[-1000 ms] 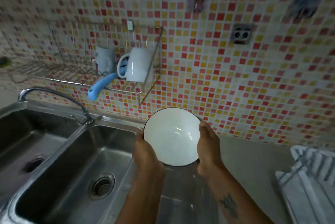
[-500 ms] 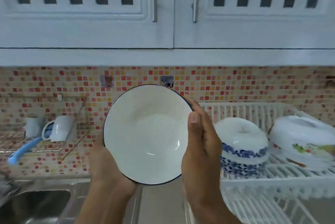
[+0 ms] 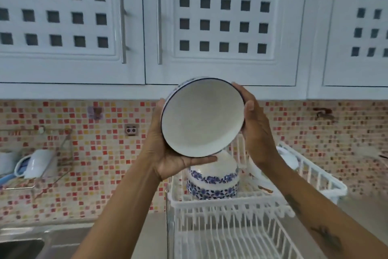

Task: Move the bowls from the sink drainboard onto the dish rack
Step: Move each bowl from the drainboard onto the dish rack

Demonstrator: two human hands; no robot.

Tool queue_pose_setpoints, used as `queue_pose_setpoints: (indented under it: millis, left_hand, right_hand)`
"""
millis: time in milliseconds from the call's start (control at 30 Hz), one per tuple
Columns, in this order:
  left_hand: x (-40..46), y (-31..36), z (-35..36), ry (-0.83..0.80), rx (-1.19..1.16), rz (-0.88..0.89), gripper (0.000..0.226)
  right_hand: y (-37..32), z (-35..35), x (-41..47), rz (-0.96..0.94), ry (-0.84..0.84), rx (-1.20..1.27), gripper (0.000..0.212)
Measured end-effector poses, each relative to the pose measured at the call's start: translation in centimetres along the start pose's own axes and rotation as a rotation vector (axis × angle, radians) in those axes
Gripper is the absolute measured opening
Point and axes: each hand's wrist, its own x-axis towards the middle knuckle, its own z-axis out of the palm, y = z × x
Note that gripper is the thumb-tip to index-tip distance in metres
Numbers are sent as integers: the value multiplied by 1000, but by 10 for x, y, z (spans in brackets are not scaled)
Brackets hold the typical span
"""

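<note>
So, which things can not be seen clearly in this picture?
- Head view: the stacked blue-flowered bowls in the white plastic dish rack; the held white bowl with dark rim and left hand cover their tops.
- White dish behind the right hand: mostly hidden.
- Steel sink: cut by the edge.

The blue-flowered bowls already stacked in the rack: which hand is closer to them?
Left. The left hand cups the held bowl from beneath, just above the stacked bowls; the right hand grips the rim higher up, to their right.
</note>
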Motion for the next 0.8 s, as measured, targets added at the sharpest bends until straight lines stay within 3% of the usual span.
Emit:
queue_pose_setpoints:
  millis: [67,167,300,400,500,600,700,800]
  left_hand:
    - [5,1,5,60,98,82,76]
    - [10,-8,13,169,407,226,51]
    - [25,-29,1,255,733,430,78]
    - [29,-46,-9,312,1004,551,75]
    - [37,-62,-17,353,1154,541,94]
    - [47,-73,-24,371,1180,496,109]
    - [52,-75,-27,357,1210,469,103]
    - [56,-77,-31,337,1239,462,99]
  right_hand:
    - [2,-12,7,147,-114,-98,55]
    - [6,-32,15,431,-253,-168,71]
    - [15,-36,11,605,-434,-289,65]
    - [28,-35,7,715,-468,-291,80]
    - [41,-34,1,733,-446,-334,68]
    - [54,-34,-7,707,-407,-356,40]
    - [68,-34,-12,722,-344,-335,51]
    - [74,-31,-18,712,-294,-294,26]
